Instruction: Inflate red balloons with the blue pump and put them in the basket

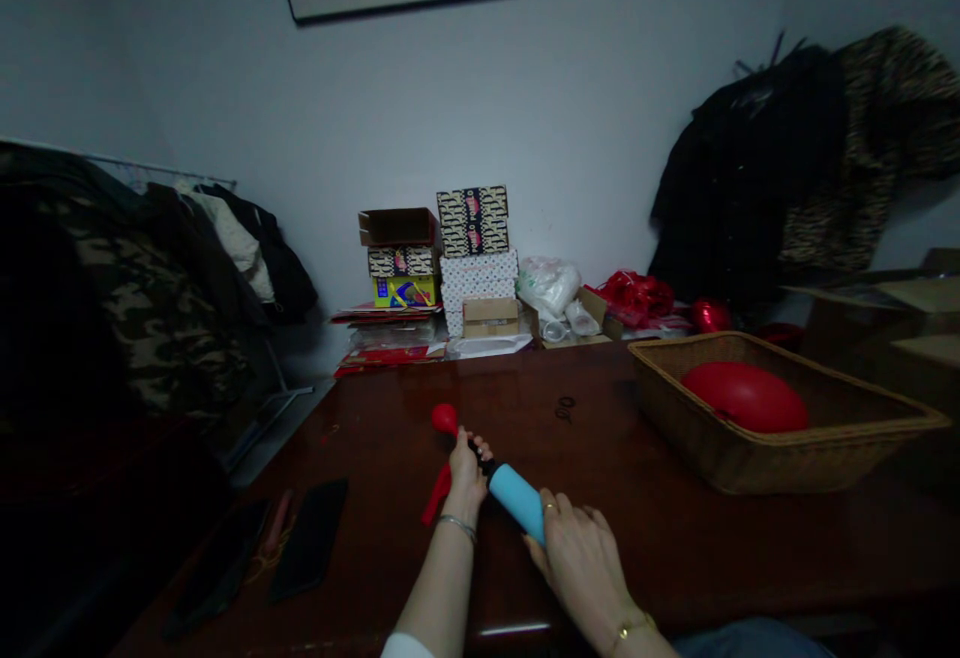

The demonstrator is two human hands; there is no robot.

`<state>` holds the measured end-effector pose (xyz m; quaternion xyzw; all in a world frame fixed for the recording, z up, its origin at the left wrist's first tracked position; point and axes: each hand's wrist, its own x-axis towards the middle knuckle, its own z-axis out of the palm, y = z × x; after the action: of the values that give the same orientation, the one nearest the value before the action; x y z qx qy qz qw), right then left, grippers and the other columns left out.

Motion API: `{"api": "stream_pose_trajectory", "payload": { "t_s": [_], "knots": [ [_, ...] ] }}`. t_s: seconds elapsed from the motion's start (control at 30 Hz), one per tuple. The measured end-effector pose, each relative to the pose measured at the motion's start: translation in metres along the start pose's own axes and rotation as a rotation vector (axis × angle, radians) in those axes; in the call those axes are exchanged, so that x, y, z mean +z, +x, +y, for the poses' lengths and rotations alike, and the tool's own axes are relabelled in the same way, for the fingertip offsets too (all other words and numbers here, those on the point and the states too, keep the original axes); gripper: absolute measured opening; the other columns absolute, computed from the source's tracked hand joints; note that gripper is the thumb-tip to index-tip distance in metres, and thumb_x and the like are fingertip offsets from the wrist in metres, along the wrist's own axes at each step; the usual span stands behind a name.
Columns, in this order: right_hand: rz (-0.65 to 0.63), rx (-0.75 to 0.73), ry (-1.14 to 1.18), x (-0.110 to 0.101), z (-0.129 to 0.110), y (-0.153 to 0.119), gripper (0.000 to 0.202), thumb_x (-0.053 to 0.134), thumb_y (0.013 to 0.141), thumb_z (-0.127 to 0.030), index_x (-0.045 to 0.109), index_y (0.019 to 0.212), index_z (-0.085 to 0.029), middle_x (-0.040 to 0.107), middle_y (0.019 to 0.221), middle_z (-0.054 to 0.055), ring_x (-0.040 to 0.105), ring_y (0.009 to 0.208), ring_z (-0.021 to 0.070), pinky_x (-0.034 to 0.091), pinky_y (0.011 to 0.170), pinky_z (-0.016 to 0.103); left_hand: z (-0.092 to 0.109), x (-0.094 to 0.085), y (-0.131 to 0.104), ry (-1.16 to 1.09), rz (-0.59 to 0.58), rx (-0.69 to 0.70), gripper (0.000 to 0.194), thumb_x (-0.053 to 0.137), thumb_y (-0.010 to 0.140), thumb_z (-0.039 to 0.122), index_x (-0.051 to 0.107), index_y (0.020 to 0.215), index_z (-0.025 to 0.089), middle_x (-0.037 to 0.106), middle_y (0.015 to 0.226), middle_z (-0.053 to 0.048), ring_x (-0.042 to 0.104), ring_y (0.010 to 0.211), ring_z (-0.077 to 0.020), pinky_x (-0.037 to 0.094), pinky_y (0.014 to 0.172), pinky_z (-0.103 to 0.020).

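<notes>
In the head view, a small, partly inflated red balloon (444,418) sits at the black nozzle end of a light-blue hand pump (517,500). My left hand (466,473) is closed around that end, pinching the balloon's neck against the nozzle; the exact join is hidden by my fingers. Around the pump's blue barrel my right hand (583,550) is wrapped, closer to me. The pump slants from the near right up to the far left. A limp red strip, like a flat balloon (436,494), lies on the table just left of my left wrist.
A wicker basket (750,458) on the right holds a large red balloon (742,396). Dark phone-like slabs (309,538) lie at the left on the brown table (600,468). Small black loops (565,408) rest mid-table. Stacked boxes (480,288) stand along the back wall.
</notes>
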<state>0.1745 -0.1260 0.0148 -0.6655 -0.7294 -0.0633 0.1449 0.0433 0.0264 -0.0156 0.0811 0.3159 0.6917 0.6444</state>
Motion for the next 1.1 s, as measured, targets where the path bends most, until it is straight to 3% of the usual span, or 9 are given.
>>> {"api": "stream_pose_trajectory", "payload": {
  "t_s": [0.2,0.43,0.77,0.97,1.1],
  "knots": [
    [0.014,-0.033,0.022,-0.003,0.023,-0.027,0.039,0.054,0.079,-0.026,0.055,0.117,-0.016,0.066,0.102,0.011,0.059,0.094,0.0240,0.031,0.099,0.047,0.012,-0.001,0.007,-0.016,0.032,0.018,0.024,0.045,0.092,0.029,0.040,0.072,0.018,0.035,0.054,0.007,0.033,0.036,-0.0032,0.024,0.033,-0.012],
    [-0.015,-0.006,0.057,-0.012,0.041,-0.042,0.043,0.054,0.078,-0.031,0.057,0.119,-0.017,0.067,0.097,0.009,0.059,0.094,0.0263,0.024,0.104,0.054,0.014,0.007,0.007,-0.017,0.025,-0.011,0.024,0.042,0.093,0.029,0.040,0.072,0.018,0.037,0.054,0.006,0.034,0.036,-0.0032,0.025,0.033,-0.012],
    [0.066,0.002,0.020,-0.011,0.026,-0.027,0.041,0.057,0.076,-0.024,0.057,0.117,-0.017,0.064,0.115,0.012,0.048,0.119,0.0329,0.002,0.106,0.065,0.000,0.006,-0.003,-0.019,-0.034,-0.040,0.023,0.045,0.092,0.029,0.041,0.072,0.018,0.039,0.055,0.005,0.037,0.039,-0.0042,0.030,0.036,-0.013],
    [0.124,0.027,0.026,-0.005,0.015,-0.004,0.036,0.058,0.079,-0.027,0.060,0.113,-0.015,0.065,0.113,0.013,0.052,0.116,0.0297,0.001,0.109,0.060,-0.019,0.005,-0.013,0.055,-0.068,-0.052,0.023,0.050,0.090,0.028,0.042,0.071,0.017,0.042,0.054,0.004,0.041,0.041,-0.0063,0.037,0.041,-0.017],
    [0.127,0.009,0.016,0.005,0.011,0.007,0.039,0.061,0.078,-0.031,0.061,0.112,-0.012,0.067,0.109,0.014,0.054,0.112,0.0288,0.001,0.111,0.056,-0.021,0.004,-0.012,0.086,-0.073,-0.008,0.023,0.052,0.089,0.028,0.042,0.071,0.017,0.043,0.054,0.004,0.042,0.041,-0.0070,0.037,0.041,-0.018]
  ]
}}
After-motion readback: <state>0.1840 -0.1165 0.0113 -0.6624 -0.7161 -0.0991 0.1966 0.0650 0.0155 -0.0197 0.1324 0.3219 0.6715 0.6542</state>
